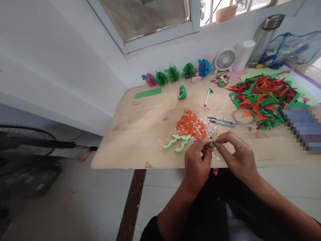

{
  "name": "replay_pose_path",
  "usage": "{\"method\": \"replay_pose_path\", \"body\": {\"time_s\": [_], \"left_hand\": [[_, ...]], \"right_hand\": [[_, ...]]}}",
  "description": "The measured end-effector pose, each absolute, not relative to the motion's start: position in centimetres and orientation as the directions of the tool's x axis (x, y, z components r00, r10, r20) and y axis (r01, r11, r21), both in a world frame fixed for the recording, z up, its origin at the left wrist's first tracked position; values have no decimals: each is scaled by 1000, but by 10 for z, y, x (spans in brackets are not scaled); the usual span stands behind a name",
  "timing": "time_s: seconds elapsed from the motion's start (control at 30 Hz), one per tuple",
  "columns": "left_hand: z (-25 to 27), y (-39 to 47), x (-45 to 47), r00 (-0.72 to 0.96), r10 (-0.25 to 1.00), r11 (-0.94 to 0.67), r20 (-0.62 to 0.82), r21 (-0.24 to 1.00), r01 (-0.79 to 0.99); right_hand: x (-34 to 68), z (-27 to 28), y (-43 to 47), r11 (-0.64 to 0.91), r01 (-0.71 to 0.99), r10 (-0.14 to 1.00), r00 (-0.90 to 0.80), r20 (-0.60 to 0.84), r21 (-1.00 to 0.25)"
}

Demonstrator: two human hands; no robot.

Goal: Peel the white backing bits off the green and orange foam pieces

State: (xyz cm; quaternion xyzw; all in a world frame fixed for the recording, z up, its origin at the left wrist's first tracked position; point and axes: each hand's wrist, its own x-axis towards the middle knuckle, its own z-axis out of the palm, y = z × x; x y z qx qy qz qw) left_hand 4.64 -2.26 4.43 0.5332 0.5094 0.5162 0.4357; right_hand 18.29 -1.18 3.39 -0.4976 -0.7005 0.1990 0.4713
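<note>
Close to the table's front edge, my left hand (199, 157) pinches a small green paper piece (212, 146), mostly hidden by the fingers. The thumb and forefinger of my right hand (234, 152) are pressed together at the same piece's upper right edge. Just beyond lie several orange curved paper pieces (188, 122) dotted with small white squares. Pale green wavy paper strips (182, 144) rest in front of them. Many tiny white paper squares (212, 127) are scattered beside the orange pieces, and blue-handled thread snips (224, 122) lie to their right.
A heap of red, orange and green paper scraps (263, 93) covers the table's right side, with a tape roll (244, 117) before it. Folded paper figures (173, 74) line the wall, near a small white fan (225, 60). A pen (207, 97) and a green folded stack (182, 92) lie mid-table.
</note>
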Motion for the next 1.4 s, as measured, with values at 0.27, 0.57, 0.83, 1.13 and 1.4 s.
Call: {"method": "replay_pose_path", "body": {"time_s": [0.27,0.57,0.83,1.13,1.4], "left_hand": [[45,-22,45,-39,991,-116,126,972,205],[45,-24,43,-13,989,-134,145,945,300],[44,-22,41,-65,994,-75,91,975,207],[43,-21,42,-24,994,-98,103,984,150],[40,-24,41,19,994,-111,110,980,165]], "right_hand": [[185,31,-10,618,539,752,-190,632,-573],[187,25,-8,690,464,703,-247,666,-556],[185,26,-12,677,463,717,-243,653,-572],[180,27,-13,590,438,789,-135,599,-678],[179,28,-14,471,407,870,-65,489,-782]]}}
